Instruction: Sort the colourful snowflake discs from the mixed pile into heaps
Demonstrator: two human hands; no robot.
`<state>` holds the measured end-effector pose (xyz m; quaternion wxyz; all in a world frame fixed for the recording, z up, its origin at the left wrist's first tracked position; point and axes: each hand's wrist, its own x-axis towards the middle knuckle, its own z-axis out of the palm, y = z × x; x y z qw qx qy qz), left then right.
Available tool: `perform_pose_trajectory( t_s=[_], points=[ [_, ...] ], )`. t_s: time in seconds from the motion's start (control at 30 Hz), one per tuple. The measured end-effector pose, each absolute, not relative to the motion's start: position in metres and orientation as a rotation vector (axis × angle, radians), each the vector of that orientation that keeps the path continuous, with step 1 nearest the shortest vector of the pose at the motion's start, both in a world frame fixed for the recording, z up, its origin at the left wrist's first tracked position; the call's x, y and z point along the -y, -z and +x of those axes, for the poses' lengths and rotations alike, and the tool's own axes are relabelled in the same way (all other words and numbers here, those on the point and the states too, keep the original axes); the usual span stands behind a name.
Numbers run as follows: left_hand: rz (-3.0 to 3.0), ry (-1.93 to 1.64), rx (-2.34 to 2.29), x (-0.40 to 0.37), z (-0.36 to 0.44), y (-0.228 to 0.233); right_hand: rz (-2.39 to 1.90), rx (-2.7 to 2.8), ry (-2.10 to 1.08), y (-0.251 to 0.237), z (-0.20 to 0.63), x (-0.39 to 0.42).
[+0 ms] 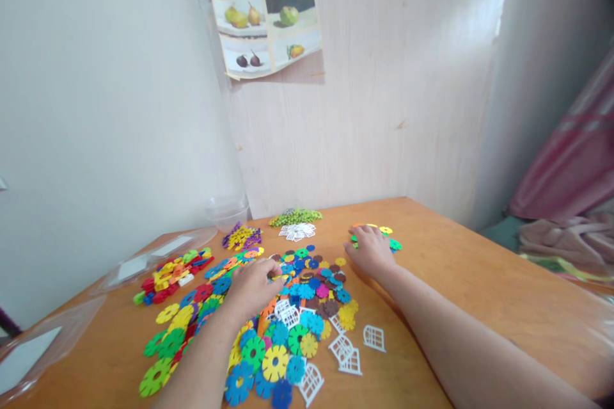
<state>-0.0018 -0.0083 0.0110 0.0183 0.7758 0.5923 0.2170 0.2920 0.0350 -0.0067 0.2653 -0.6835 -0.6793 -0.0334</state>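
Head view, clock face centred on the mixed heap of notched discs (306,292) on the worktop (480,268). Possible faults: discs swept aside by the left forearm (208,351), owing to an apparently low crossing toward seven o'clock; white lattice pieces (350,363) at four o'clock hooked and dragged along, owing to openwork frames and mutual overlap; discs of the small group (395,245) at two o'clock knocked apart, owing to a palm close above; strays into the red-and-yellow pieces (175,273) at ten o'clock, owing to a narrow gap. Fingers: left hand (249,287) over the heap's ten o'clock side, with thumb and index curled toward each other beside a bit of yellow; hold or mere contact impossible to tell. Right hand (371,249) at two o'clock, palm down, with fingers loosely spread and gently bent over the small group, in apparent contact; nothing visibly pinched, fingertips partly hidden.
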Motion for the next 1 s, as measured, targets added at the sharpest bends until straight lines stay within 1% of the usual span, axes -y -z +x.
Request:
perform_pose_trajectory(
  t_s=[0.13, 0.27, 0.43, 0.53, 0.6, 0.67, 0.77, 0.87, 1.0],
  points=[
    [2.39, -0.707, -1.826, 0.011, 0.001, -0.014, -1.806, 1.933, 0.088, 0.007, 0.289, -0.033],
    [2.36, -0.835, -1.807, 0.012, 0.001, -0.018, -1.891, 2.032, 0.058, 0.008, 0.295, -0.035],
    [2.224, -1.015, -1.716, 0.01, 0.001, -0.02, -2.028, 1.952, 0.057, 0.008, 0.304, -0.039],
    [2.083, -1.122, -1.636, 0.012, 0.005, -0.023, -2.031, 1.894, 0.059, 0.005, 0.304, -0.039],
    [1.962, -1.184, -1.592, 0.014, 0.009, -0.025, -1.939, 1.892, 0.069, 0.001, 0.299, -0.034],
    [1.86, -1.219, -1.56, 0.017, 0.013, -0.026, -1.748, 1.944, 0.064, -0.003, 0.287, -0.026],
    [1.784, -1.194, -1.509, 0.019, 0.018, -0.025, -1.382, 2.059, -0.004, -0.007, 0.263, -0.008],
    [1.77, -1.13, -1.446, 0.02, 0.021, -0.023, -1.104, 2.18, -0.078, -0.009, 0.24, 0.011],
    [1.774, -1.088, -1.366, 0.022, 0.026, -0.024, -0.99, 2.281, -0.096, -0.009, 0.225, 0.025]
  ],
)
